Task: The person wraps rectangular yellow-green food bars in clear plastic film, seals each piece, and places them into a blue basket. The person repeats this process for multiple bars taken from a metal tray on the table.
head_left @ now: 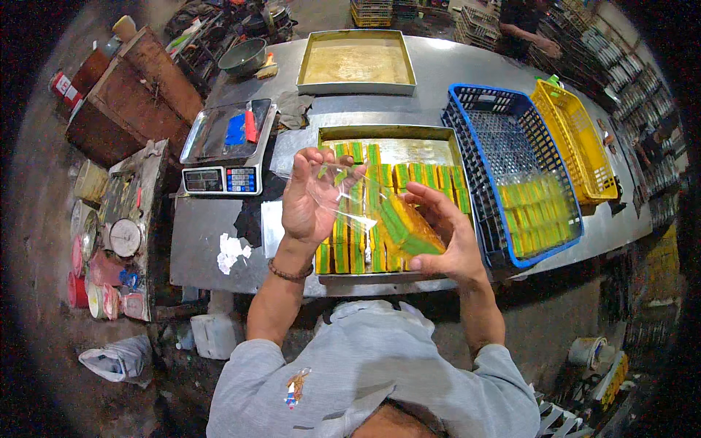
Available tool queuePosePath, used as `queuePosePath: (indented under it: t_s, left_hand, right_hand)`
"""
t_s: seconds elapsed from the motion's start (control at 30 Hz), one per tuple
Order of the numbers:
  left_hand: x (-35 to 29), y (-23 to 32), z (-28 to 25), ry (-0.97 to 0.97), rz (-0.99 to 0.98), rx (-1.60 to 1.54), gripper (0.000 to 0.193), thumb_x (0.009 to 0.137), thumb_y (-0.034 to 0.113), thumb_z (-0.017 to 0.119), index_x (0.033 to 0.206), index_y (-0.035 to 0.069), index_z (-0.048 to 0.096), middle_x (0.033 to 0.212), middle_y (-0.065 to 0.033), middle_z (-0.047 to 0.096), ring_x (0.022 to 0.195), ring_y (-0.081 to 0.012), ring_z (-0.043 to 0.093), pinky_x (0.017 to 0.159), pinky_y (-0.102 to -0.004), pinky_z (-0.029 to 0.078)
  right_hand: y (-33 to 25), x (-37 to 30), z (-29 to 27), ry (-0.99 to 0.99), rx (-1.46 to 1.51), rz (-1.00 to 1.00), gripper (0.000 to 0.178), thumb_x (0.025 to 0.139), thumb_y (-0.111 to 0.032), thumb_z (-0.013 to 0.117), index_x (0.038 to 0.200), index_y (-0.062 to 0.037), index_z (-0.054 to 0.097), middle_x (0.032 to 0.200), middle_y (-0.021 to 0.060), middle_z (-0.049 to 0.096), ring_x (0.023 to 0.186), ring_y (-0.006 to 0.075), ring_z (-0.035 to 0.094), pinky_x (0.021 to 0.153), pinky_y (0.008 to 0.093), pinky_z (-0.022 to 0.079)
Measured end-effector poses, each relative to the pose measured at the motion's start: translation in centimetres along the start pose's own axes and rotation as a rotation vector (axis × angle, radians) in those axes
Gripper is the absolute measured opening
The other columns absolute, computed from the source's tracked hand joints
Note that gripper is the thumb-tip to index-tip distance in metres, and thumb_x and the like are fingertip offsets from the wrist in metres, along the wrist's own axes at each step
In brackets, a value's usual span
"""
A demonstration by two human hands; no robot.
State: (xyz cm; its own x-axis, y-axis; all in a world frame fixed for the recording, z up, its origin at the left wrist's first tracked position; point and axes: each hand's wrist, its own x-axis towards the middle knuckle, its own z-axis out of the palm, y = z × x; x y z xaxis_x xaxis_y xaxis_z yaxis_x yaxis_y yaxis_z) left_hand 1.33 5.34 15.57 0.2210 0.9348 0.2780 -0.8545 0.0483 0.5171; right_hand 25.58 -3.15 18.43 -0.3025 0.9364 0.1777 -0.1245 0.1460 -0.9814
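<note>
My left hand [307, 201] grips a clear plastic bag [349, 208], its fingers curled at the bag's left end. My right hand [461, 248] holds a slice of green and yellow layered cake [407, 228] between thumb and fingers. The slice is tilted, and its left end meets the bag; how far it sits inside is hard to make out. Below both hands lies a metal tray [431, 133] with rows of similar cake slices [431, 175]. Bare metal shows along the tray's far side.
Right of the tray stands a blue crate [454, 120] with wrapped slices, beside a yellow crate [577, 139]. A digital scale [223, 179] and white paper scraps [232, 252] are on the left. Another tray [355, 62] lies at the back. A person [522, 29] stands far right.
</note>
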Motion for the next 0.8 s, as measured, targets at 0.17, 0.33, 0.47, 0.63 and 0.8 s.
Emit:
queuePosePath:
  t_s: [0.17,0.33,0.47,0.63,0.8]
  left_hand:
    - [0.5,0.9,0.5,0.013,-0.089,0.005,0.038,0.104,0.049,0.053,0.113,0.013,0.057,0.106,-0.0049,0.061,0.118,-0.031,0.06,0.109,-0.0617,0.046]
    - [0.8,2.2,0.4,0.026,-0.173,0.001,0.048,0.101,0.049,0.058,0.131,0.012,0.052,0.134,-0.0083,0.049,0.122,-0.0354,0.057,0.103,-0.0599,0.051]
    - [-1.9,1.5,2.9,0.222,0.288,0.808,0.058,0.092,0.025,0.071,0.143,0.013,0.047,0.151,-0.0106,0.036,0.128,-0.0352,0.054,0.1,-0.0497,0.053]
    - [-3.0,-0.4,7.8,-0.045,0.658,1.649,0.07,0.074,-0.003,0.076,0.139,0.012,0.055,0.139,-0.0142,0.054,0.12,-0.0255,0.057,0.09,-0.0367,0.055]
    - [-2.2,-1.8,8.5,0.084,0.636,1.506,0.037,0.073,-0.011,0.067,0.105,0.006,0.072,0.11,-0.0129,0.06,0.086,-0.0196,0.062,0.074,-0.0309,0.054]
  right_hand:
    - [0.3,0.6,0.5,0.043,0.348,0.071,0.111,0.062,-0.022,0.095,0.154,0.0004,0.036,0.141,0.0165,0.054,0.132,0.0275,0.053,0.119,0.0425,0.036]
    - [-0.1,0.8,0.8,0.089,0.434,0.083,0.109,0.062,-0.019,0.093,0.154,-0.0007,0.037,0.141,0.016,0.054,0.133,0.0274,0.053,0.117,0.0411,0.038]
    - [-0.2,1.0,0.1,0.153,0.209,-0.011,0.11,0.063,-0.021,0.094,0.154,0.0021,0.036,0.139,0.0153,0.054,0.132,0.0256,0.053,0.116,0.0383,0.039]
    - [-1.2,1.3,0.0,0.149,0.073,-0.111,0.109,0.064,-0.017,0.095,0.153,0.0027,0.036,0.139,0.0154,0.054,0.132,0.0248,0.053,0.117,0.0375,0.038]
    - [-1.4,1.0,-1.3,0.083,-0.132,-0.255,0.103,0.068,-0.017,0.093,0.154,-0.0007,0.038,0.139,0.0125,0.055,0.133,0.0233,0.054,0.115,0.0364,0.041]
